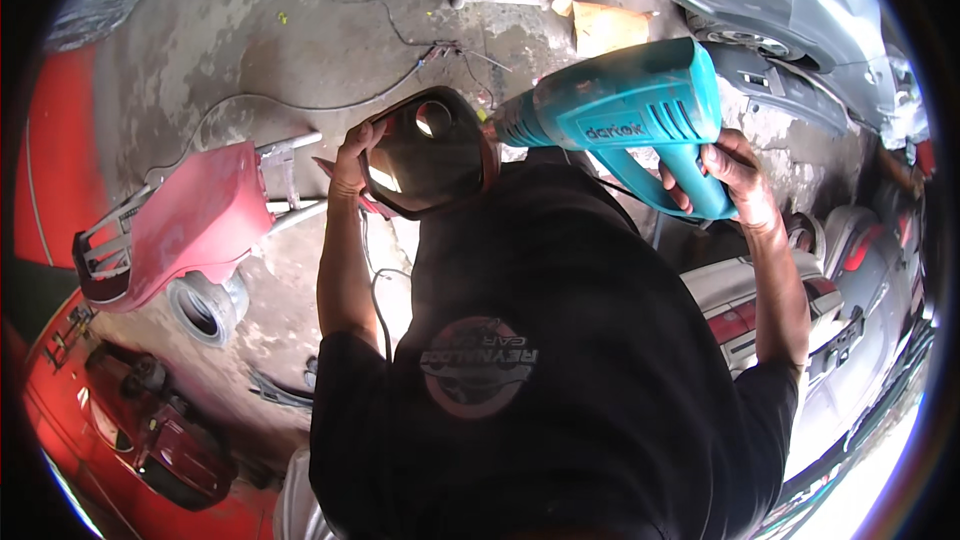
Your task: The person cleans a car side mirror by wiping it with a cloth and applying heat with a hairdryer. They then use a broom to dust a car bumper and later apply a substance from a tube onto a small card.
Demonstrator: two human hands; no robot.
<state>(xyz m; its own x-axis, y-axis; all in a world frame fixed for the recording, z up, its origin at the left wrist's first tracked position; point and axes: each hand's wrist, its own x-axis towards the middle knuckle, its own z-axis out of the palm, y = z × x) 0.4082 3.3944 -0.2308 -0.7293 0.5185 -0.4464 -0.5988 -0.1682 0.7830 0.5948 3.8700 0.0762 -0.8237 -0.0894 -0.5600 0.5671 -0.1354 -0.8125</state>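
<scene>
Left hand [350,160] pinches glossy, dark, rounded shell [425,172] (light, I'd guess; rim's best). Right hand [740,176] wraps teal plastic heat gun [630,105].

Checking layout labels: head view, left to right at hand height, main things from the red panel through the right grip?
Red panel, pinkish-red body piece, left grip, dark black-rimmed piece, teal heat gun, right grip.

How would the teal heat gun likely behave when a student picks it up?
The heat gun probably feels stiff, since it looks made of moulded plastic. It may tip nose-down, as its long barrel juts past the handle.
</scene>
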